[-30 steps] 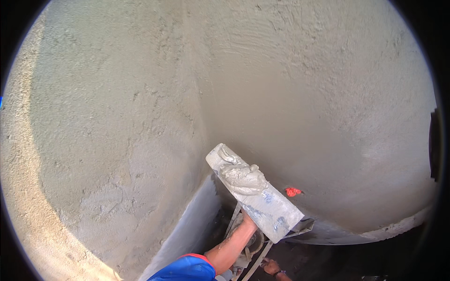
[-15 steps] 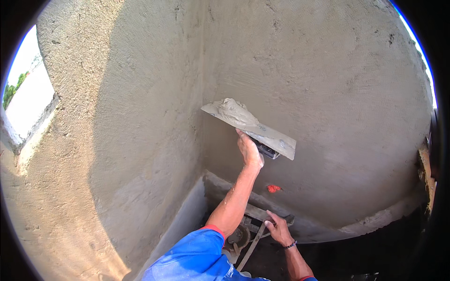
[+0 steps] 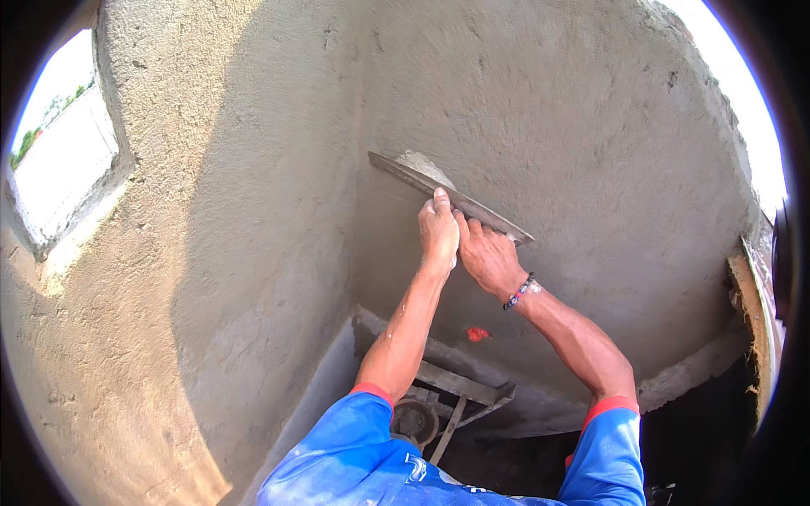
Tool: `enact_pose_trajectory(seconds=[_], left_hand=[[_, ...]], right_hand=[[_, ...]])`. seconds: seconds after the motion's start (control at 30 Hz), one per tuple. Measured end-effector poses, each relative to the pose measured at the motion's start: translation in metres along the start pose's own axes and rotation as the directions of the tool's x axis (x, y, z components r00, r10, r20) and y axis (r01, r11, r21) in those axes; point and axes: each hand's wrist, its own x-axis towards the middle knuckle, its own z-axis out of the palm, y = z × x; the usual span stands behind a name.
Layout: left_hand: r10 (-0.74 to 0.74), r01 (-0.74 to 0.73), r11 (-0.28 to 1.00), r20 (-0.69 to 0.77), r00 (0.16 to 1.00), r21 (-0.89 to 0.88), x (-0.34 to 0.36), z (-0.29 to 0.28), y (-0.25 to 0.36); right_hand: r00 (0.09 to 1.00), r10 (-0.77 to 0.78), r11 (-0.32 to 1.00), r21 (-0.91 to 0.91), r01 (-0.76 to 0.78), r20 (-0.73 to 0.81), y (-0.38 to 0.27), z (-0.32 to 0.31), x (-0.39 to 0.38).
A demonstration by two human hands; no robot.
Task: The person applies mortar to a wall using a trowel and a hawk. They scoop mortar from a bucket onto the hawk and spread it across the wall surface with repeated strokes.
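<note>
Both hands are raised at a long steel trowel (image 3: 498, 218), which is tilted against the plastered wall near the inside corner. A lump of wet grey mortar (image 3: 426, 167) shows above its blade at the left end. My left hand (image 3: 438, 228) grips it from below, thumb up under the blade. My right hand (image 3: 488, 250), with a beaded bracelet on the wrist, is beside it, fingers curled onto the trowel's underside. The handle is hidden by the hands.
A rough plastered wall (image 3: 126, 354) on the left has a window opening (image 3: 67, 160). Low on the facing wall is a red patch (image 3: 477, 334). Below are a wooden frame (image 3: 456, 381) and a round container (image 3: 413, 422). A board (image 3: 751, 312) stands at right.
The trowel and my left hand have risen up the wall, the mortar now turned toward it. My right hand has come up from below onto the trowel. The view has shifted.
</note>
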Motion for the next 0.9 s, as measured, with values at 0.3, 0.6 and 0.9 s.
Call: enact_pose_trajectory(seconds=[0.3, 0.6, 0.9], left_hand=[[-0.075, 0.075, 0.988, 0.007, 0.997, -0.139, 0.022, 0.019, 0.046], [-0.116, 0.129, 0.966, 0.073, 0.991, -0.224, 0.043, 0.037, 0.082], [0.024, 0.007, 0.993, 0.249, 0.968, -0.121, 0.013, 0.011, 0.113]], right_hand=[[0.992, -0.081, 0.996, -0.050, 0.077, -0.092, 0.027, -0.059, 0.032], [0.981, -0.097, 0.992, -0.098, 0.081, -0.167, 0.039, -0.104, 0.061], [0.978, -0.004, 0.992, -0.126, -0.023, -0.210, 0.054, -0.136, 0.092]])
